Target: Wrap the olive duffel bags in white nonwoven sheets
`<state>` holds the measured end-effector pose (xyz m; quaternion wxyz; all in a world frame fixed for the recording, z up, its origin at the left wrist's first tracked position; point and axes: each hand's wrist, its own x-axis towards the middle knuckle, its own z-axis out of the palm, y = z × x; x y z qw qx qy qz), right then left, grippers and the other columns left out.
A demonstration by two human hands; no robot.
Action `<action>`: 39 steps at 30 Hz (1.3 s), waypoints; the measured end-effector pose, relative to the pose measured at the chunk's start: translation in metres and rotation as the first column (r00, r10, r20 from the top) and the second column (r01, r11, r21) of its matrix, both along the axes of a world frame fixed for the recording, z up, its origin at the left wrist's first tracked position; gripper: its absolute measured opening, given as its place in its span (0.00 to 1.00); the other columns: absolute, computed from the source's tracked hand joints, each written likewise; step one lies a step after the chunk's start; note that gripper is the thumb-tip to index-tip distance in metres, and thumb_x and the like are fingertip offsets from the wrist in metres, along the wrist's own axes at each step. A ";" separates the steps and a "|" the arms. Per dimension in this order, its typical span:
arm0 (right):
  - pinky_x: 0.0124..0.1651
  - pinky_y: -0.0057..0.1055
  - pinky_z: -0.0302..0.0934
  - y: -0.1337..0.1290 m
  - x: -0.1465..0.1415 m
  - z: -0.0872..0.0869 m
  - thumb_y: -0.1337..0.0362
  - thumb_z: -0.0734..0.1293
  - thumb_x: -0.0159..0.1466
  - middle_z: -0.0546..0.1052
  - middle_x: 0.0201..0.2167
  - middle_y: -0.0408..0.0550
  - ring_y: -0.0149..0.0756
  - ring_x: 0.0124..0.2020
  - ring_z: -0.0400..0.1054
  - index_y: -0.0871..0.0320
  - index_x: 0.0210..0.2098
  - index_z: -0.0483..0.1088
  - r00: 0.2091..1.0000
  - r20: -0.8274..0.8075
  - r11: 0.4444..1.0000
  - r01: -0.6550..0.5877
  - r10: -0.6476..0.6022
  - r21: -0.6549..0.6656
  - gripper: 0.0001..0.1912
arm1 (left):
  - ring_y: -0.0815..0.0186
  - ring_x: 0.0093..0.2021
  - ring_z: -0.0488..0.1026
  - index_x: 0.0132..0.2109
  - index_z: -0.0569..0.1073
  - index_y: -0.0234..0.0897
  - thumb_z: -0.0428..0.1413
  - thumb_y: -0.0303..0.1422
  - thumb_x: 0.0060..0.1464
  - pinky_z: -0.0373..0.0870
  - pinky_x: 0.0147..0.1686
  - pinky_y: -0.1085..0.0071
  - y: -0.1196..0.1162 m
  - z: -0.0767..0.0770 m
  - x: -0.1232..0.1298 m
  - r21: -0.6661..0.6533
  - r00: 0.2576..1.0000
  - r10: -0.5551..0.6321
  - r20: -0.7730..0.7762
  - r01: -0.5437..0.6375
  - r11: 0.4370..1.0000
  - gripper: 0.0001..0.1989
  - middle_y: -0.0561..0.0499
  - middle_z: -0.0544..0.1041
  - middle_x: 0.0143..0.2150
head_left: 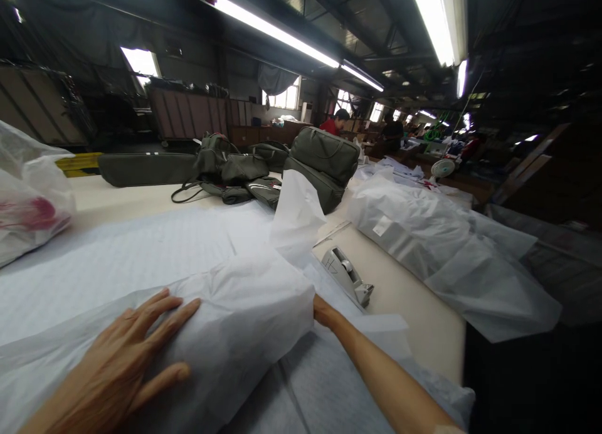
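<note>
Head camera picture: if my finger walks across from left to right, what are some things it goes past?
Plastic bag with pink showing → left hand → upright white flap → grey tape dispenser → bundle in cloudy wrapping.

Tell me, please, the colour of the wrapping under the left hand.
The wrapping is white; see the head view.

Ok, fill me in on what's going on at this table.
A person is handling a bundle in white wrapping. The left hand lies spread on top of it; the right hand is at its right end, mostly hidden by the wrapping. A tape dispenser sits on the table just beyond the right forearm. Dark green bags stand farther back, and another wrapped bundle lies to the right.
</note>
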<state>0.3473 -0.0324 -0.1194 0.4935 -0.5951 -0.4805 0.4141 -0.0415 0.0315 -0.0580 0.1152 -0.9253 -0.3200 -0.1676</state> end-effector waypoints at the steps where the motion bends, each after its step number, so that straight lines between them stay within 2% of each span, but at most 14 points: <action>1: 0.45 0.43 0.66 -0.005 0.012 0.005 0.54 0.72 0.50 0.80 0.33 0.47 0.51 0.40 0.72 0.52 0.35 0.77 1.000 0.025 1.000 -0.010 0.010 0.002 0.14 | 0.45 0.62 0.64 0.69 0.52 0.58 0.54 0.57 0.53 0.65 0.57 0.49 0.000 0.000 0.000 -0.004 1.000 0.001 -0.004 -0.002 1.000 0.40 0.48 0.65 0.64; 2: 0.47 0.42 0.66 -0.009 0.027 0.010 0.54 0.71 0.51 0.80 0.35 0.47 0.49 0.41 0.72 0.52 0.35 0.77 0.998 0.067 1.000 0.013 -0.014 0.011 0.13 | 0.45 0.62 0.64 0.69 0.51 0.58 0.54 0.57 0.53 0.65 0.57 0.48 -0.001 0.000 0.000 -0.009 1.000 0.000 -0.007 0.000 1.000 0.40 0.48 0.65 0.65; 4: 0.51 0.38 0.63 -0.017 0.070 0.018 0.51 0.68 0.55 0.80 0.36 0.47 0.46 0.43 0.72 0.53 0.34 0.77 0.963 0.178 0.979 0.202 -0.204 0.031 0.14 | 0.45 0.63 0.64 0.70 0.48 0.60 0.53 0.57 0.54 0.66 0.56 0.47 -0.001 -0.001 0.000 -0.017 1.000 -0.003 -0.006 0.003 1.000 0.40 0.48 0.64 0.65; 6: 0.53 0.37 0.61 -0.027 0.118 0.022 0.48 0.65 0.57 0.79 0.35 0.47 0.45 0.46 0.70 0.54 0.33 0.76 0.851 0.265 0.885 0.466 -0.454 0.020 0.17 | 0.44 0.63 0.64 0.70 0.46 0.62 0.52 0.56 0.55 0.67 0.55 0.45 -0.001 -0.001 0.001 -0.031 1.000 0.002 0.012 -0.001 1.000 0.40 0.48 0.65 0.65; 7: 0.52 0.37 0.61 -0.033 0.141 0.021 0.48 0.66 0.56 0.79 0.34 0.48 0.46 0.47 0.70 0.55 0.31 0.76 0.809 0.287 0.842 0.539 -0.514 -0.013 0.17 | 0.44 0.62 0.64 0.70 0.46 0.63 0.51 0.56 0.55 0.67 0.54 0.45 0.000 -0.002 0.001 -0.041 1.000 0.003 0.026 -0.002 0.999 0.39 0.49 0.65 0.65; 9: 0.50 0.39 0.62 -0.044 0.178 0.015 0.50 0.68 0.53 0.79 0.30 0.49 0.47 0.45 0.70 0.57 0.27 0.75 0.795 0.303 0.805 0.580 -0.526 -0.123 0.15 | 0.45 0.62 0.64 0.69 0.45 0.65 0.51 0.56 0.54 0.68 0.54 0.44 -0.001 -0.001 0.001 -0.061 0.999 0.006 0.048 -0.003 0.998 0.40 0.51 0.65 0.65; 12: 0.43 0.39 0.65 -0.056 0.206 -0.001 0.53 0.72 0.47 0.78 0.25 0.48 0.43 0.36 0.72 0.58 0.24 0.75 0.879 0.233 0.821 0.474 -0.417 -0.319 0.14 | 0.47 0.63 0.63 0.69 0.43 0.67 0.54 0.51 0.54 0.67 0.55 0.47 -0.002 0.003 0.001 -0.078 0.999 0.024 0.032 -0.022 0.997 0.40 0.52 0.65 0.65; 16: 0.36 0.34 0.66 -0.058 0.212 -0.020 0.54 0.74 0.45 0.78 0.26 0.47 0.38 0.31 0.72 0.59 0.26 0.75 0.936 0.098 0.826 0.345 -0.339 -0.446 0.15 | 0.48 0.64 0.62 0.69 0.42 0.69 0.55 0.46 0.54 0.66 0.57 0.49 -0.004 0.007 0.001 -0.095 0.999 0.047 0.006 -0.046 0.994 0.41 0.52 0.64 0.65; 21: 0.33 0.34 0.64 -0.053 0.215 -0.024 0.54 0.75 0.42 0.75 0.19 0.44 0.36 0.25 0.68 0.58 0.22 0.72 0.934 0.045 0.821 0.335 -0.355 -0.462 0.16 | 0.47 0.64 0.63 0.68 0.42 0.70 0.53 0.47 0.55 0.65 0.57 0.47 -0.002 0.007 0.001 -0.122 0.998 0.044 0.035 -0.039 0.992 0.39 0.52 0.64 0.64; 27: 0.48 0.35 0.63 -0.072 0.206 -0.018 0.51 0.72 0.46 0.78 0.31 0.45 0.38 0.41 0.72 0.57 0.28 0.72 0.892 0.065 0.841 0.445 -0.448 -0.306 0.17 | 0.46 0.62 0.64 0.67 0.43 0.73 0.53 0.48 0.55 0.65 0.57 0.44 0.001 0.004 0.003 -0.143 0.996 0.034 0.077 -0.022 0.989 0.38 0.56 0.63 0.65; 29: 0.47 0.32 0.63 -0.082 0.201 -0.019 0.51 0.70 0.50 0.78 0.33 0.44 0.35 0.41 0.71 0.56 0.29 0.70 0.880 0.080 0.838 0.470 -0.468 -0.278 0.15 | 0.45 0.62 0.63 0.67 0.44 0.73 0.52 0.49 0.55 0.65 0.57 0.44 0.002 0.003 0.002 -0.146 0.995 0.032 0.092 -0.018 0.989 0.37 0.57 0.62 0.65; 34: 0.36 0.30 0.67 -0.094 0.186 -0.038 0.57 0.65 0.60 0.74 0.26 0.44 0.32 0.28 0.71 0.57 0.25 0.66 0.870 0.195 0.780 0.493 -0.453 -0.385 0.11 | 0.45 0.61 0.64 0.67 0.43 0.75 0.51 0.51 0.55 0.66 0.55 0.42 0.003 0.004 0.001 -0.155 0.995 0.025 0.101 -0.009 0.988 0.36 0.60 0.61 0.65; 37: 0.37 0.31 0.69 -0.090 0.176 -0.050 0.59 0.63 0.67 0.75 0.30 0.45 0.31 0.31 0.71 0.60 0.32 0.69 0.837 0.369 0.714 0.541 -0.405 -0.444 0.12 | 0.46 0.62 0.62 0.67 0.42 0.74 0.50 0.51 0.57 0.65 0.56 0.42 0.004 0.007 0.002 -0.156 0.997 0.019 0.079 -0.007 0.988 0.35 0.59 0.60 0.65; 39: 0.40 0.34 0.69 -0.092 0.173 -0.048 0.57 0.64 0.68 0.76 0.38 0.46 0.32 0.35 0.72 0.60 0.41 0.71 0.784 0.520 0.674 0.588 -0.340 -0.446 0.12 | 0.47 0.62 0.63 0.68 0.43 0.72 0.51 0.52 0.57 0.66 0.56 0.44 0.005 0.007 0.003 -0.130 0.998 0.012 0.069 -0.003 0.992 0.36 0.56 0.62 0.65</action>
